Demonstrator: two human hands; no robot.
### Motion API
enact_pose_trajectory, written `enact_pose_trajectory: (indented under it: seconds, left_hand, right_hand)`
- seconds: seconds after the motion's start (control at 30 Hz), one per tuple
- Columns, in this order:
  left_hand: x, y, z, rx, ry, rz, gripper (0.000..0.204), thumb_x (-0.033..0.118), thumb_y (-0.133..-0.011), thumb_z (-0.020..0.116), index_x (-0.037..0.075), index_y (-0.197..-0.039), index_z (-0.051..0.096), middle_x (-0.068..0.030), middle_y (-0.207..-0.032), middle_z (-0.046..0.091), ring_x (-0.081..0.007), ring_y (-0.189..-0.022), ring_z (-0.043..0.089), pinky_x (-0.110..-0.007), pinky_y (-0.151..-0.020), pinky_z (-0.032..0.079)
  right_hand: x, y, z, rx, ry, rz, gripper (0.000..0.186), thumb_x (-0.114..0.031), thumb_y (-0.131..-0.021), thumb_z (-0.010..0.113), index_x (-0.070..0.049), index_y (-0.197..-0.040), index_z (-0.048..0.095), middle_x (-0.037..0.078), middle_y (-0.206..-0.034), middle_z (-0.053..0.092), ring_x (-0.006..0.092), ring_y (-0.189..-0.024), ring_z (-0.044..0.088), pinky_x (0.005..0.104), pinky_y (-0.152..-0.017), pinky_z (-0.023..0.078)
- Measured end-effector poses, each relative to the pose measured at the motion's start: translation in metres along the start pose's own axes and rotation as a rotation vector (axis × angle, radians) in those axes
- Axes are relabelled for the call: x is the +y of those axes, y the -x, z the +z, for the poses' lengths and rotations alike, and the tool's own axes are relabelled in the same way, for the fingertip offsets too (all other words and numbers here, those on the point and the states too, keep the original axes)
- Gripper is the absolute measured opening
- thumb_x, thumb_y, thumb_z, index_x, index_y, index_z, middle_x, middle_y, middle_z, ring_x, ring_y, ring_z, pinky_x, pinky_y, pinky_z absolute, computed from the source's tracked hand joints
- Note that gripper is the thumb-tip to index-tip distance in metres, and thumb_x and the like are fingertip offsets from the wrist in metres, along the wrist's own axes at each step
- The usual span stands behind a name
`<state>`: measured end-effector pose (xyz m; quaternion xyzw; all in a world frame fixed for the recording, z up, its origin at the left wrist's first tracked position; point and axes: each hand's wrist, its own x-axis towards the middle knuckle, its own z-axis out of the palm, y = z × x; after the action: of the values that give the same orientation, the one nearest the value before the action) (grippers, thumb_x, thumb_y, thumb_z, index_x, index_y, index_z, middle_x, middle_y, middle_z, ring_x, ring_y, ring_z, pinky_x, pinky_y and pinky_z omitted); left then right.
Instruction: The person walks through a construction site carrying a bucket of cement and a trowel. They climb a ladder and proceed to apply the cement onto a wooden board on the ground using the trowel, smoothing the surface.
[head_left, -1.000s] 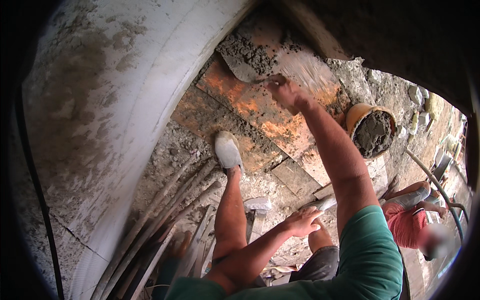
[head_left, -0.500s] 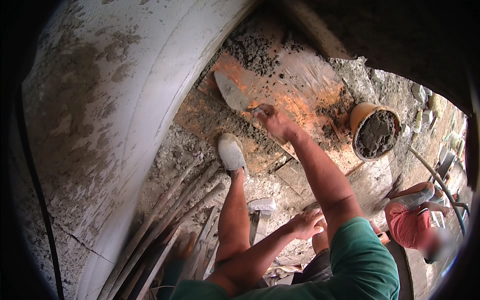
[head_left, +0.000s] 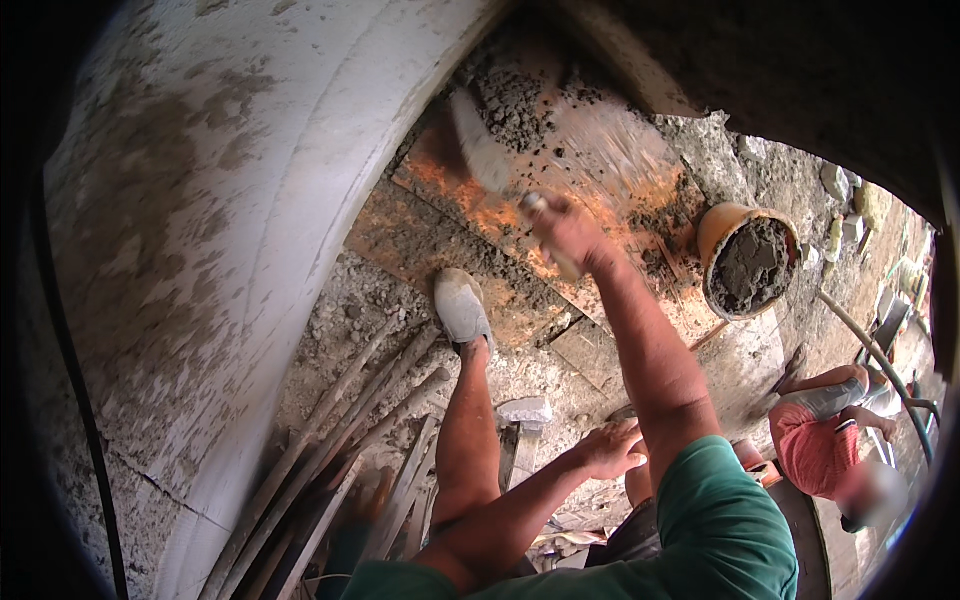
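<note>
My right hand is wrapped round the handle of a pointing trowel. Its grey blade is smeared by motion and points up and left, over an orange-stained board. Dark, crumbly mortar lies on the far part of that board, close to the blade. My left hand lies on my right knee with its fingers extended and holds nothing. A yellowish bucket filled with grey mortar leans to the right of the board.
A pale, mortar-splashed wall rises on the left. Wooden poles and planks lie beside my left foot. At the right another person in a red shirt crouches near a hose. A dark beam crosses overhead.
The trowel has swung up and away toward the mortar pile, its blade turning steeper. My right hand has shifted slightly right. My left hand stays on the knee.
</note>
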<state>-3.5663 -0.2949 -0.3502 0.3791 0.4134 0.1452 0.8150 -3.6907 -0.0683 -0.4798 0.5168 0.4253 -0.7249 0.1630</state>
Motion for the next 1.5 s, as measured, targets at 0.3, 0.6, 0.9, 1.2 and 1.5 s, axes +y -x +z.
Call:
enact_pose_trajectory:
  seconds: [0.3,0.6,0.9,1.2,1.5]
  left_hand:
    - [-0.023,-0.007,0.021,-0.231,-0.102,0.121,0.061,0.053,-0.1,0.047,0.014,-0.147,0.049,-0.0167,-0.148,0.051,-0.0329,-0.14,0.044,-0.041,-0.115,0.037]
    - [-0.037,-0.006,0.044,-0.19,1.501,0.199,0.042,0.033,-0.107,0.048,0.002,-0.135,0.055,-0.0126,-0.144,0.052,-0.0209,-0.129,0.051,-0.039,-0.107,0.043]
    - [-0.046,0.005,0.046,-0.152,1.532,0.168,0.043,0.032,-0.104,0.053,0.005,-0.138,0.053,-0.0122,-0.144,0.052,-0.0224,-0.131,0.049,-0.039,-0.108,0.043]
    - [-0.042,-0.008,0.048,-0.11,0.668,0.098,0.05,0.032,-0.1,0.06,0.008,-0.143,0.051,-0.0133,-0.149,0.051,-0.0262,-0.138,0.045,-0.04,-0.11,0.042]
    - [-0.007,-0.021,0.024,-0.212,0.036,-0.023,0.063,0.039,-0.093,0.06,0.008,-0.147,0.046,-0.0208,-0.15,0.048,-0.0353,-0.142,0.04,-0.043,-0.116,0.035]
  right_hand:
    - [0.139,-0.025,0.057,0.686,-0.365,-0.105,0.024,-0.004,-0.093,0.053,-0.008,-0.114,0.042,0.009,-0.087,0.053,0.0148,-0.07,0.055,0.0298,-0.052,0.047]
    - [-0.02,-0.124,0.146,0.534,-0.736,-0.192,0.03,-0.003,-0.095,0.055,-0.008,-0.119,0.038,0.008,-0.087,0.053,0.0172,-0.073,0.056,0.0353,-0.056,0.048]
    - [-0.058,-0.169,0.141,0.487,-0.635,-0.366,0.024,-0.003,-0.093,0.054,-0.009,-0.11,0.037,0.012,-0.078,0.055,0.0216,-0.055,0.059,0.0365,-0.044,0.047]
    - [-0.032,-0.122,0.074,0.259,-0.595,-0.514,0.02,-0.004,-0.092,0.056,-0.009,-0.105,0.041,0.007,-0.072,0.052,0.0165,-0.051,0.053,0.0336,-0.044,0.045]
    - [0.062,0.051,-0.001,0.276,-0.356,-0.487,0.024,-0.005,-0.087,0.055,-0.007,-0.109,0.045,0.005,-0.074,0.051,0.015,-0.052,0.052,0.0313,-0.047,0.045]
